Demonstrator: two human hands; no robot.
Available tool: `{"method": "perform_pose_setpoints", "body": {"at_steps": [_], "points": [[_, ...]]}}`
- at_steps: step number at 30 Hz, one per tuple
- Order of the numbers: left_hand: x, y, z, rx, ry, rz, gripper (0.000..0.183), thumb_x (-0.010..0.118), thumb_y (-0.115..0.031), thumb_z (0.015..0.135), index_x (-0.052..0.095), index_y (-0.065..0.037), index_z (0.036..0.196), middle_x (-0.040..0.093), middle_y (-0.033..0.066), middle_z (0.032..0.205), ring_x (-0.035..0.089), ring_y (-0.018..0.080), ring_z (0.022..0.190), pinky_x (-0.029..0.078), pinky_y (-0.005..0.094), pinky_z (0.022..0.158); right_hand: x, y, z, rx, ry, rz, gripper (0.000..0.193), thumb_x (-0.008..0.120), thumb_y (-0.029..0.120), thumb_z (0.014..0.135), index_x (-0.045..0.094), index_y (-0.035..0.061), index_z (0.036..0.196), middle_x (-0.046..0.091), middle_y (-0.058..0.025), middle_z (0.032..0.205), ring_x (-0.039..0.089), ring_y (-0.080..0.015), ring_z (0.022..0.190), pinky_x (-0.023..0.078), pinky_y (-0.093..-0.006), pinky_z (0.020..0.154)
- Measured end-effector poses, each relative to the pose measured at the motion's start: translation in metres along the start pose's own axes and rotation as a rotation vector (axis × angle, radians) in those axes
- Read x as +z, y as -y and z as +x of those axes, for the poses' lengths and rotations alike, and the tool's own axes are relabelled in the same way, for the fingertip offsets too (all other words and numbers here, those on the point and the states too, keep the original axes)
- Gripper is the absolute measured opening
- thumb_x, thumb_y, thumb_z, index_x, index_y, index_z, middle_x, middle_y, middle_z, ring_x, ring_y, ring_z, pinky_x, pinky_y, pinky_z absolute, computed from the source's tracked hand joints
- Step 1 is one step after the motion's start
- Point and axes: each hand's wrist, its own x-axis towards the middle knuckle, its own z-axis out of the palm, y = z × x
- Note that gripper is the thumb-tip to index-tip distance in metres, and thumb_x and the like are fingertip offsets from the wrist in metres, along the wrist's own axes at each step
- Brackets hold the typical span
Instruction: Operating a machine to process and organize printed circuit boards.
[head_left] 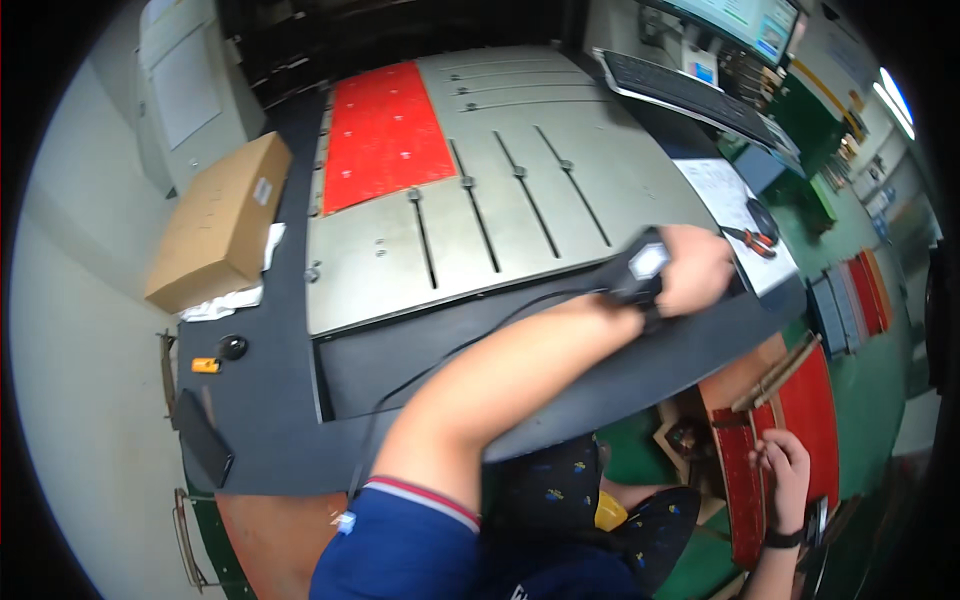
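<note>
- The left hand [697, 270], blurred, was at the near right corner of the slotted grey metal plate [350, 270]; its grip could not be made out.
- The plate lay on the dark tabletop [270, 440].
- The right hand [787, 465] curled its fingers beside a red panel [735, 475]; whether they pinched anything was unclear.
- Pliers [757, 242] lay on white paper [775, 272].

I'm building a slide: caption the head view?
Left hand near a slotted plate bearing a red sheet; right hand lower in frame, black band on its wrist.
</note>
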Motion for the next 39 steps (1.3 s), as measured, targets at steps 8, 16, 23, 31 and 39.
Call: {"method": "perform_pose_setpoints", "body": {"at_steps": [8,16,23,31,39], "points": [[-0.102,0.021,-0.174,-0.465,-0.196,0.284,0.015,0.058,-0.019,0.082,0.066,-0.006,0.083,0.065,0.0120,0.075,0.062,0.0312,0.075,0.048,0.0403,0.070,0.193,0.089,0.155,-0.172,0.850,0.099,0.031,0.056,0.016,0.088,0.056,-0.0049,0.111,0.063,-0.0108,0.095,0.059,-0.0151,0.081,0.047,-0.0268,0.073],[-0.117,0.056,-0.167,-0.519,-0.311,0.407,0.028,0.058,-0.028,0.085,0.061,-0.007,0.068,0.060,0.0143,0.060,0.060,0.0331,0.059,0.047,0.0432,0.056,0.416,0.145,0.276,-0.102,0.773,0.036,0.018,0.052,0.014,0.086,0.048,0.0108,0.068,0.041,0.0056,0.062,0.036,-0.0069,0.053,0.033,-0.0232,0.051],[-0.129,0.058,-0.180,-0.460,-0.383,0.274,0.025,0.058,-0.022,0.084,0.055,-0.006,0.065,0.058,0.0113,0.057,0.059,0.0304,0.057,0.047,0.0396,0.057,0.499,0.171,0.312,-0.016,0.610,-0.190,0.017,0.058,0.017,0.080,0.043,0.0104,0.077,0.029,0.0026,0.055,0.027,-0.0107,0.047,0.024,-0.0290,0.045],[-0.129,0.054,-0.180,-0.472,-0.427,0.256,0.023,0.062,-0.020,0.082,0.054,-0.007,0.065,0.057,0.0093,0.057,0.058,0.0289,0.055,0.046,0.0383,0.053,0.505,0.171,0.340,0.214,0.650,0.123,0.010,0.054,0.004,0.078,0.048,0.0020,0.087,0.051,-0.0084,0.072,0.057,-0.0226,0.063,0.055,-0.0368,0.067],[-0.136,0.056,-0.192,-0.509,-0.386,0.333,0.023,0.065,-0.025,0.081,0.060,-0.007,0.066,0.058,0.0113,0.058,0.060,0.0294,0.055,0.047,0.0378,0.053,0.455,0.159,0.229,-0.056,0.767,0.400,0.025,0.058,0.000,0.082,0.057,-0.0074,0.105,0.064,-0.0167,0.100,0.064,-0.0240,0.089,0.051,-0.0363,0.079]]}}
